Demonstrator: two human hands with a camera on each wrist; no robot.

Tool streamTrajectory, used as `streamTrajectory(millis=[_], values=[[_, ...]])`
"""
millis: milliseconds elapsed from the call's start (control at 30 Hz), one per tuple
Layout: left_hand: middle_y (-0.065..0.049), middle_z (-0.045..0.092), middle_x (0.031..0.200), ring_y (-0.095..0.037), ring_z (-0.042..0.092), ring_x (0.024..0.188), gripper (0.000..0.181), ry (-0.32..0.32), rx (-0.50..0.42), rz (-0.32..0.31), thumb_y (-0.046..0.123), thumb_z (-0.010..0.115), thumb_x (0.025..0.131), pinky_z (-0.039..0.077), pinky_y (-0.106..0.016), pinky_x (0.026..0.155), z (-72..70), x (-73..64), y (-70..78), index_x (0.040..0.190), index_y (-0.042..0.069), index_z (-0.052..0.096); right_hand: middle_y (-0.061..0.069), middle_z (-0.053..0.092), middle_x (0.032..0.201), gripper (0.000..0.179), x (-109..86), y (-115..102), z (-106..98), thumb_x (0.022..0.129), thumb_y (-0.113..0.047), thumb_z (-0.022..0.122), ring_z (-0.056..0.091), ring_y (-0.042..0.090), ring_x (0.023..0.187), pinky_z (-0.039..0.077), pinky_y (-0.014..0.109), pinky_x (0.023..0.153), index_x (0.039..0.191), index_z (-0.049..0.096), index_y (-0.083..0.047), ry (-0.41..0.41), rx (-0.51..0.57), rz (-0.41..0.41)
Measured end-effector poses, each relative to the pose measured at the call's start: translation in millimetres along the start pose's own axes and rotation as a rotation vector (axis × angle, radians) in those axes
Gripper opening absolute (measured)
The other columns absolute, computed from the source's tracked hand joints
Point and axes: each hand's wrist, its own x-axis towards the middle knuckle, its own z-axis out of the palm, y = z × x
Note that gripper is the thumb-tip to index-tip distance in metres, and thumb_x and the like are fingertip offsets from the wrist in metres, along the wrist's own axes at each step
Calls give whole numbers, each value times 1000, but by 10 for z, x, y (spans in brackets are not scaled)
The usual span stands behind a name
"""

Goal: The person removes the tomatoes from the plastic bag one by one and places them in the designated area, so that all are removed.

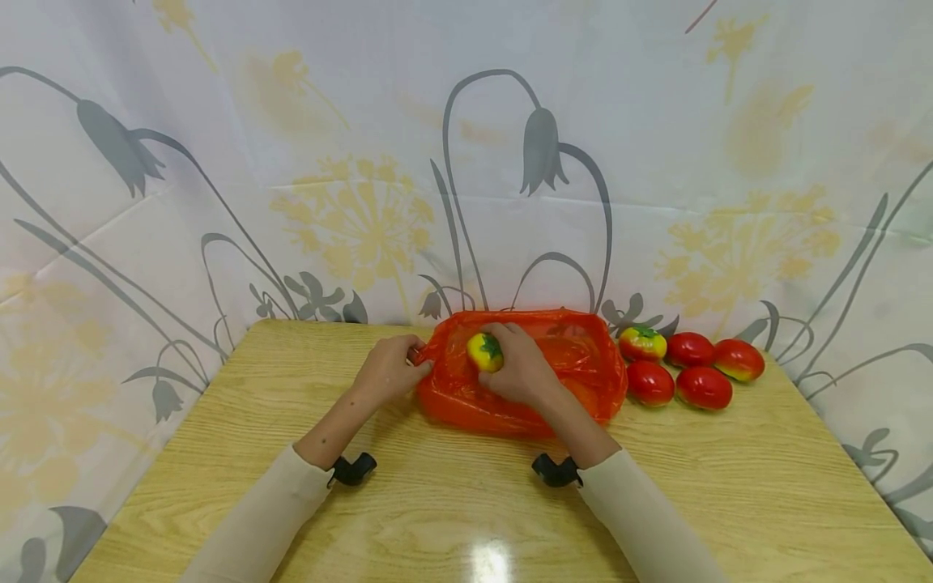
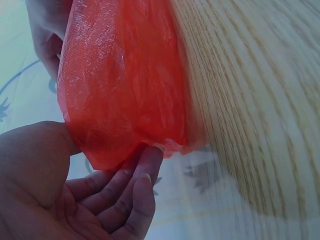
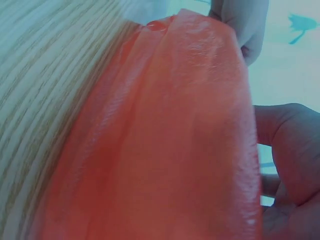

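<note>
A thin red plastic bag (image 1: 474, 411) lies on the wooden table with its mouth spread upward. At its left edge, my left hand (image 1: 389, 368) pinches the plastic between thumb and fingers; the left wrist view has the bag wall (image 2: 125, 75) running away from that hand (image 2: 40, 170). Over the bag's mouth, my right hand (image 1: 519, 364) grips a glossy yellow tomato-like fruit (image 1: 479, 353) with a green leafy top. In the right wrist view, the bag (image 3: 165, 140) hides the fruit and part of the right hand (image 3: 300, 155).
Several similar red and yellow fruits (image 1: 704, 388) lie grouped just right of the bag, one showing a green top (image 1: 646, 333). A flower-patterned cloth (image 1: 364, 121) hangs behind the wooden table (image 1: 437, 502). Black wrist cameras (image 1: 355, 470) sit by both sleeves.
</note>
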Motion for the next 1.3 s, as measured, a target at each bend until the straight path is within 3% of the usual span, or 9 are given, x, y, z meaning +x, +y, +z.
streamTrajectory(millis=[467,1300], values=[[-7,72,92,-20,61,72,23,2,7,-13,18,74,97,55,-27,62,13,-6,-21,113,2,75,12,56,144,73,-185,-59,-82,84,-16,85,57,33,124,57,52,103,150,55,-11,50,-3,-75],[-7,72,91,-19,60,73,22,7,26,13,17,75,97,53,-27,63,13,-3,-7,112,2,75,9,57,143,72,-532,-18,-238,84,-22,84,58,31,124,57,52,101,149,55,-13,167,38,-125]])
